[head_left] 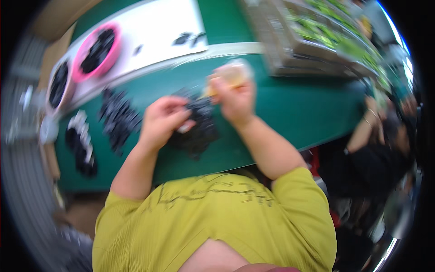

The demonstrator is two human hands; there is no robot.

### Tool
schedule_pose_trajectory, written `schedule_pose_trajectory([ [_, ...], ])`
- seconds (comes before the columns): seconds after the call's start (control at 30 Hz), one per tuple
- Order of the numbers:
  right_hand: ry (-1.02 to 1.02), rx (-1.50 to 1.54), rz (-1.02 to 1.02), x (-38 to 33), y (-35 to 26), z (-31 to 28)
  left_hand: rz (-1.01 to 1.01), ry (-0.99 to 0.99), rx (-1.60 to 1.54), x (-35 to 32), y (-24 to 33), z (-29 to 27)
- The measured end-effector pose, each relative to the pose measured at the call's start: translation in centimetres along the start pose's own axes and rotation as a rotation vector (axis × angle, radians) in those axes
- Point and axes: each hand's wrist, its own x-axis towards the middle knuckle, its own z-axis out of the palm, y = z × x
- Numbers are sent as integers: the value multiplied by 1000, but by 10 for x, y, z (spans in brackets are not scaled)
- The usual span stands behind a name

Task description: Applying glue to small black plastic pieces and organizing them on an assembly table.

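My right hand [236, 100] is wrapped round a small translucent bottle [240, 71] with yellowish contents, its narrow yellow tip pointing down and left. My left hand [161, 119] is closed in a pinch just left of that tip; what its fingers hold is blurred. Something small and white shows by its thumb. Under and between both hands lies a heap of small black pieces [197, 136] on the green table [290, 109]. A second black heap [117, 119] spreads to the left of my left hand.
A pink bowl [117, 50] and a paler bowl [69, 93], both holding black pieces, stand far left by a white board [158, 27]. Black and white pieces [81, 140] lie near left. Stacked trays [281, 54] with green items stand far right. Another person's arm [362, 131] is at right.
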Motion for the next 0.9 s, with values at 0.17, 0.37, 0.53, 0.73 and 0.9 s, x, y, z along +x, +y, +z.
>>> schedule_pose_trajectory([
  [0.17, 0, -15, -65, -4, -2, 4, -89, -36, -57, -3, 1, -3],
  [0.37, -57, -85, -62, -5, -7, 4, -94, -38, -36, -4, 6, 1],
  [0.53, -74, -111, -82, -8, -6, 8, -88, -59, -5, -2, 3, 1],
  [0.73, -85, -164, -96, -7, -4, 10, -88, -77, -14, -2, 1, 0],
  [0.9, -87, -185, -84, -8, -3, 9, -94, -74, -10, -2, 1, 1],
])
